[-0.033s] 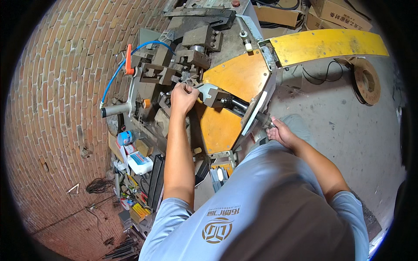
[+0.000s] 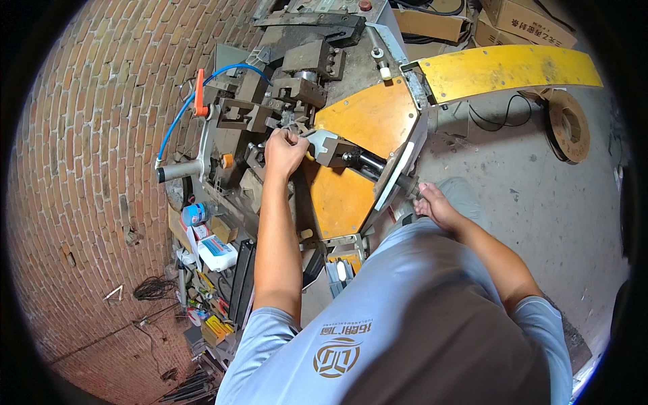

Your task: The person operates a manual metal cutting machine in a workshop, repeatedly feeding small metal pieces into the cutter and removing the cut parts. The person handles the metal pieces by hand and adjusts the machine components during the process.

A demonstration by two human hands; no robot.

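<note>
Your left hand (image 2: 284,152) pinches a thin grey piece (image 2: 308,133) — fingers narrow — just beside the metal block (image 2: 333,152); your right hand (image 2: 439,206) wraps the round shaft (image 2: 408,184) at the machine's near edge.

A: Where is the light falling?

B: It is spreading softly over the yellow panels (image 2: 368,118) and the grey floor (image 2: 520,196), while a broad dark shadow is covering much of the pale shirt (image 2: 398,290).

A: Any glare?

B: A white patch is glowing at the lower right rim, and the black cylinder (image 2: 370,163) is catching a thin highlight.

A: How sharp is it looking?

B: The left hand (image 2: 285,150) and right hand (image 2: 437,206) are showing fairly clean outlines. The brick wall (image 2: 108,148) is bowing, and the bluish-fringed edges are sinking into black.
</note>
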